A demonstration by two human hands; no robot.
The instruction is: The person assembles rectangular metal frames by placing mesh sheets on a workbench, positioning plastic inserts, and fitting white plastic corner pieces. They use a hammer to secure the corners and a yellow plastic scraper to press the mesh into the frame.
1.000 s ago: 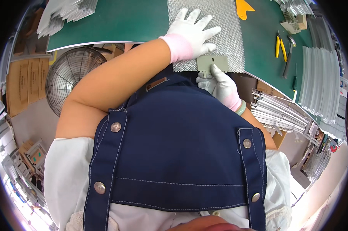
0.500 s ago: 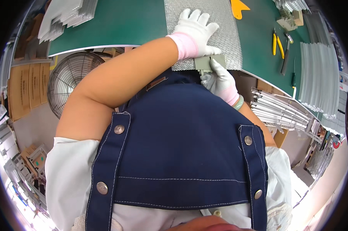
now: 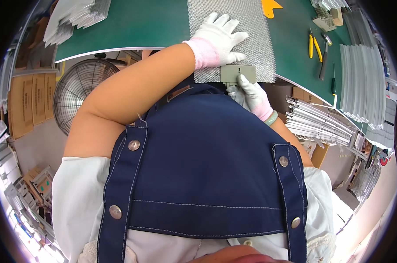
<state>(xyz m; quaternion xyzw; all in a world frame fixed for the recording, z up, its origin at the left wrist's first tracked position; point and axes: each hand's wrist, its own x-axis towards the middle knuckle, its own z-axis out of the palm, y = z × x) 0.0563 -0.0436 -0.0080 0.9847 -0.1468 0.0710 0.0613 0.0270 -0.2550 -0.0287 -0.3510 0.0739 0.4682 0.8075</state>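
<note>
The silvery mesh sheet (image 3: 246, 30) at the upper middle of the frame looks like finely woven metal, rough and faintly shiny, lying on the table (image 3: 132, 26) with its smooth matt green mat. Both hands, left (image 3: 218, 37) and right (image 3: 251, 94), wear white knitted cloth gloves; the small grey-green block (image 3: 238, 73) looks like matt plastic.

Flat brown cardboard boxes (image 3: 25, 103) stacked at far left beside the fan. Another brown carton (image 3: 304, 94) tucked under the bench edge, right side. No screens.

Silver mesh sheet (image 3: 251, 26) (green mat (image 3: 141, 24))
</note>
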